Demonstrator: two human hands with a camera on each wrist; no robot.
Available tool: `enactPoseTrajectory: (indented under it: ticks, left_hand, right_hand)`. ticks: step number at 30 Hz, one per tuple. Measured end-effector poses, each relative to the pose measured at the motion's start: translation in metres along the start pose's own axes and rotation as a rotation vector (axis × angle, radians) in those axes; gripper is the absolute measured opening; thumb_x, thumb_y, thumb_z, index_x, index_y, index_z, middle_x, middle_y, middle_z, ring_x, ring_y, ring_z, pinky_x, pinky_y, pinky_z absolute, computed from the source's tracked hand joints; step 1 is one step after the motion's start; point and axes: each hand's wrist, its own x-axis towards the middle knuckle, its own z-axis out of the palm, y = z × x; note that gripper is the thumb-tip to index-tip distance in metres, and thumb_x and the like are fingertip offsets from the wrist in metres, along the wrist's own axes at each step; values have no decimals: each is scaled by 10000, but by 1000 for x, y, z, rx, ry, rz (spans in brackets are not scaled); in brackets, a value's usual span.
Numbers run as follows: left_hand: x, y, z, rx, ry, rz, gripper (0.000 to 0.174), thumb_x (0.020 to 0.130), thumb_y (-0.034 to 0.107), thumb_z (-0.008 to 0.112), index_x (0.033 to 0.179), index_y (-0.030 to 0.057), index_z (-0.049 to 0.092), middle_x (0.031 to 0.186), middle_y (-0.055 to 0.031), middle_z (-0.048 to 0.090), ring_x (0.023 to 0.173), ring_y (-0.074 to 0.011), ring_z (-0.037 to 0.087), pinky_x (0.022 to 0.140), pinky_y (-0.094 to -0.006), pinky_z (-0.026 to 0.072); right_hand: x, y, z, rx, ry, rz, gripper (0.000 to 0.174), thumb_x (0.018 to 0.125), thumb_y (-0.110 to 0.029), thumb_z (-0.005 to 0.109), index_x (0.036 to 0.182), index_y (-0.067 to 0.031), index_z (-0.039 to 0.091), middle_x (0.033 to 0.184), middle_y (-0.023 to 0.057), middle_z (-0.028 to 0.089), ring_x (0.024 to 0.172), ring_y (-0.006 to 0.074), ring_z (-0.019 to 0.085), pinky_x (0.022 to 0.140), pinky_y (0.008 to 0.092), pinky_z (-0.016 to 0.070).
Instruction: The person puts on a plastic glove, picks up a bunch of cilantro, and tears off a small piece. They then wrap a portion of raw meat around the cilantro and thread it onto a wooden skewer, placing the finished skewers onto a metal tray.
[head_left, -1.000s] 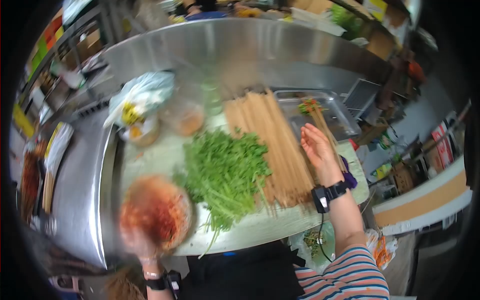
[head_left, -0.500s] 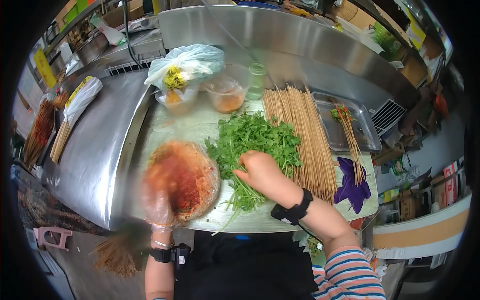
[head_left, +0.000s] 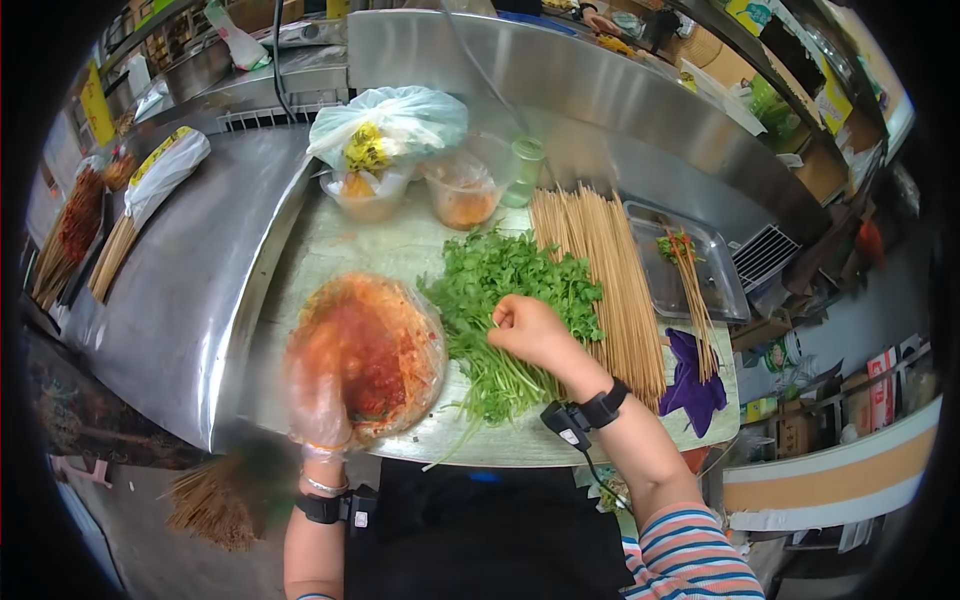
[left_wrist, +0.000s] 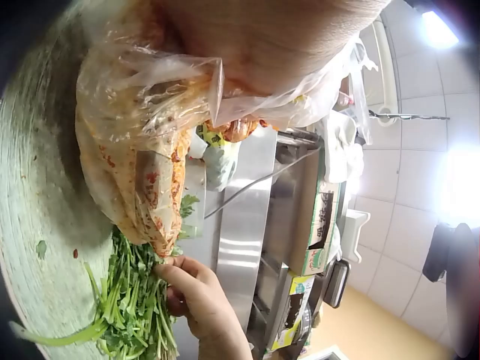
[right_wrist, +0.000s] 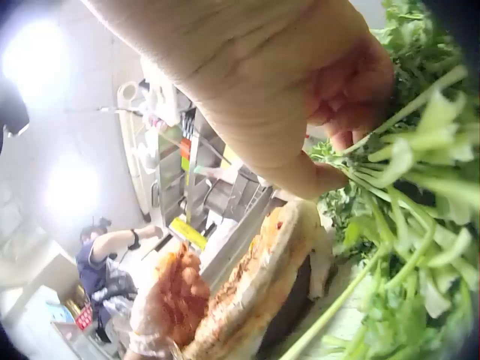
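My left hand [head_left: 322, 385] wears a clear plastic glove smeared with red sauce. It is over the left side of a plastic-lined bowl [head_left: 425, 330] of red chilli mix [head_left: 385, 375]. Motion blur covers its fingers in the head view, so I cannot tell whether they grip anything. My bare right hand [head_left: 530, 330] is on a pile of coriander [head_left: 515, 265] beside the bowl. Thumb and fingers pinch thin green stems [right_wrist: 360, 171] in the right wrist view. Loose stalks hang toward the front edge of the board.
Bamboo skewers [head_left: 600, 290] lie in a wide row right of the coriander. Beyond them is a metal tray [head_left: 720, 285] with several filled skewers [head_left: 690, 280] over its edge, above a purple cloth [head_left: 690, 385]. Tubs [head_left: 465, 195] and a green bottle [head_left: 524, 170] stand behind.
My right hand came from beside the tray across to the coriander, where its fingers have closed on stems. The gloved left hand stays at the bowl, blurred throughout. The head view has shifted.
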Motion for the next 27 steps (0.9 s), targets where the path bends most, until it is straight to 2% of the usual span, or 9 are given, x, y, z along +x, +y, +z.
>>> enactPoseTrajectory:
  ticks: [1,2,5,6,8,10,14,23,27]
  left_hand:
    - [0,0,0,-17,-14,1,286,937,14,503,1213,-33,556,1071,-104,642,806,-121,599,739,-244,496]
    - [0,0,0,-36,-28,2,283,937,13,503,1211,-31,557,1066,-106,643,801,-123,599,732,-243,495]
    - [1,-1,-1,6,-57,60,279,936,9,503,1207,-31,558,1048,-102,642,794,-127,598,716,-242,493]
    - [3,-1,-4,65,-71,99,281,935,6,500,1208,-32,557,1060,-99,638,804,-128,599,723,-244,494]
    - [1,1,-1,43,-48,42,291,931,0,492,1213,-35,555,1093,-90,628,830,-132,601,744,-252,496]
    - [3,1,-2,148,-64,125,292,930,3,492,1212,-35,555,1090,-88,628,831,-132,601,750,-254,495]
    - [2,3,-1,57,-60,46,295,927,7,489,1212,-36,556,1075,-92,635,818,-132,598,751,-254,489]
    - [0,3,-1,81,-53,79,294,934,33,498,1212,-44,551,1016,-108,642,788,-129,586,721,-254,483]
    - [0,2,0,99,-55,101,289,935,36,500,1208,-46,554,1009,-110,641,781,-130,582,714,-255,480]
  right_hand:
    - [2,6,-6,172,-15,25,284,704,-184,723,893,-7,606,711,54,616,634,176,606,570,315,483]
    - [4,11,-12,300,-78,85,232,734,-115,698,924,-17,608,691,5,583,585,101,557,501,261,438]
    - [-4,4,-30,619,-117,275,188,770,-109,675,928,-35,605,681,-14,578,536,79,532,444,235,394]
    - [-3,8,-33,662,-126,259,163,808,-124,669,936,-50,600,670,-23,568,503,56,508,418,201,361]
    - [-5,12,-43,683,-113,277,179,822,-160,681,938,-53,597,672,-25,568,511,50,514,423,193,365]
    - [-4,15,-50,667,-109,286,213,838,-181,698,976,-52,597,679,-25,577,537,44,534,437,181,393]
    - [-4,28,-58,741,-82,316,256,831,-74,685,1054,-4,581,752,9,616,608,73,589,497,193,464]
    - [-6,23,-50,687,-167,200,335,828,-22,635,1139,39,529,797,43,643,663,121,636,541,223,491]
    - [-8,18,-43,398,18,50,287,835,-53,642,1093,39,558,879,73,622,648,128,637,538,229,481]
